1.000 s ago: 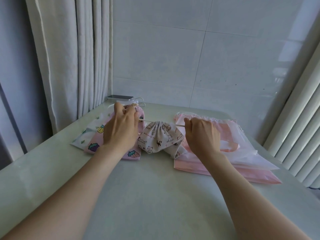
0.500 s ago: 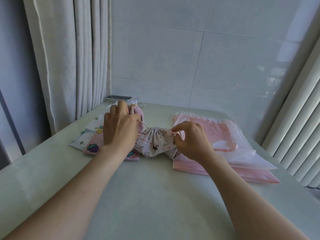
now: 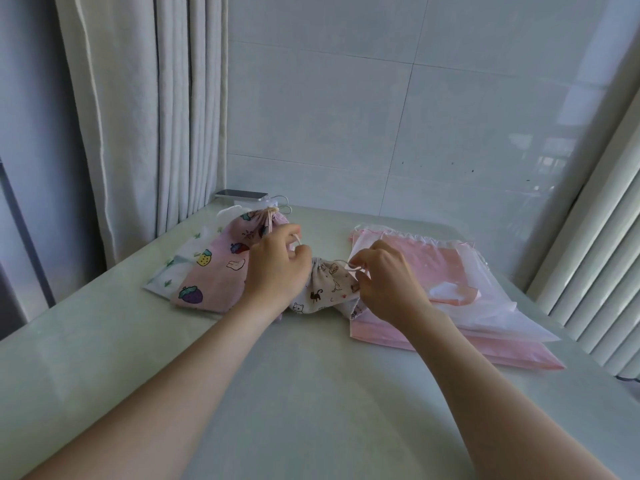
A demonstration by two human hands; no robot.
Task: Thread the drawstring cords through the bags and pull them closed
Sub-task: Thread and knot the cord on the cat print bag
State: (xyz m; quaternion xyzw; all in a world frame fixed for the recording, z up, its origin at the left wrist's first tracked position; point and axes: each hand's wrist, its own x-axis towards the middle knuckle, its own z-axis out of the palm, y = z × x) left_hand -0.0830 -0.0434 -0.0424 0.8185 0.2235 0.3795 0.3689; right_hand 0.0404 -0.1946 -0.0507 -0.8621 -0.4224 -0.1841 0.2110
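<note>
together, both hands (left [image 3: 277, 268], right [image 3: 384, 285]) pinch cords [image 3: 341, 262] beside the cat-print bag [image 3: 325, 289].

Cat-print beige bag [image 3: 323, 289] — fruit-print pink bag [image 3: 221, 268].

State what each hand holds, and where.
The left hand pinches the cord of the cat-print bag left of its gathered mouth; the right hand, right of it.

Both hands pinch cord ends beside gathered cat-print bag [image 3: 320, 289]: left hand [image 3: 277, 268], right hand [image 3: 384, 285].
</note>
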